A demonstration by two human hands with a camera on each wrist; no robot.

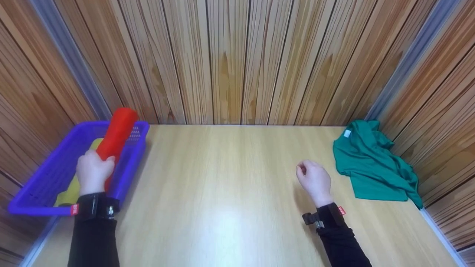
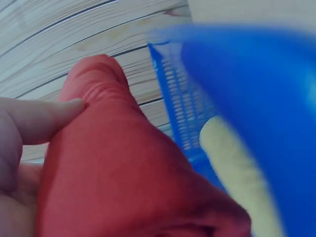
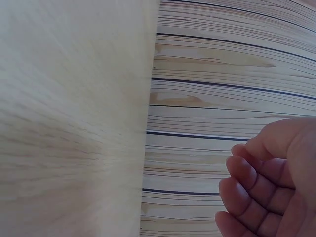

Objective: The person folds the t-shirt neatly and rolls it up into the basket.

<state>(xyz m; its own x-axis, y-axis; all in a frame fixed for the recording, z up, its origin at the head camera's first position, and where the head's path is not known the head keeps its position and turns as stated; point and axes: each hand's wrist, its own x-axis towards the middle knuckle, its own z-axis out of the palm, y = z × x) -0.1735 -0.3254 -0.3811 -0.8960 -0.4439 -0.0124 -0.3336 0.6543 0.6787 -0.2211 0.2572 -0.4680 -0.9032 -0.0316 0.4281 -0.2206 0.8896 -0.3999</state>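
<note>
My left hand (image 1: 95, 170) grips a rolled red cloth (image 1: 118, 129) over the purple basket (image 1: 136, 159) at the left. In the left wrist view the thumb lies along the roll of red cloth (image 2: 113, 153). A rolled yellow cloth (image 1: 71, 192) lies inside the basket, partly hidden below my left hand. My right hand (image 1: 315, 180) hovers above the table at the right, with nothing in it. Its fingers hang loosely curled, as the right wrist view shows (image 3: 261, 187). Nearest to it is a green garment (image 1: 374, 163), loosely bunched.
The light wood table (image 1: 230, 178) runs between basket and garment. Wood-plank walls (image 1: 226, 63) close it in at the back and on both sides. The garment lies close against the right wall (image 1: 445, 148), and the basket stands by the left wall (image 1: 33, 122).
</note>
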